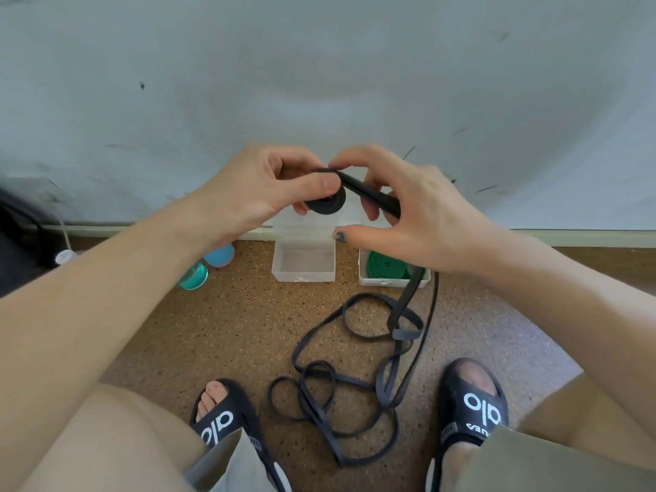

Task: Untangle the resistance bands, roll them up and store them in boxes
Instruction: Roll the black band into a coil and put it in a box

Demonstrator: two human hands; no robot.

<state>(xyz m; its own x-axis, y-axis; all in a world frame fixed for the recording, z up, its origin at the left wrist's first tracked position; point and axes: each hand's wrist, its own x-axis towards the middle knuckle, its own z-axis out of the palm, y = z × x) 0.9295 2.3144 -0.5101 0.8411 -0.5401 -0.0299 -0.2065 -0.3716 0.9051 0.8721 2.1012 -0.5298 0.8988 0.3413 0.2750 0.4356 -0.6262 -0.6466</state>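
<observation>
My left hand (255, 186) pinches a small rolled coil of black resistance band (328, 204) between thumb and fingers. Beside it, my right hand (408, 207) grips the band's free strip (376, 195), which leads out of the coil. From there the rest of the black band (340, 385) hangs down to the floor and lies in loose tangled loops between my feet. By the wall stands a clear plastic box (304, 275), open with nothing in it. To its right, a second box (365, 278) holds a rolled green band (385, 266).
Two round teal and blue objects (206, 268) lie on the cork-patterned floor left of the boxes. A white cable and a dark object (21, 236) are at far left. My feet in black slides (475, 403) flank the loops. A pale wall rises behind.
</observation>
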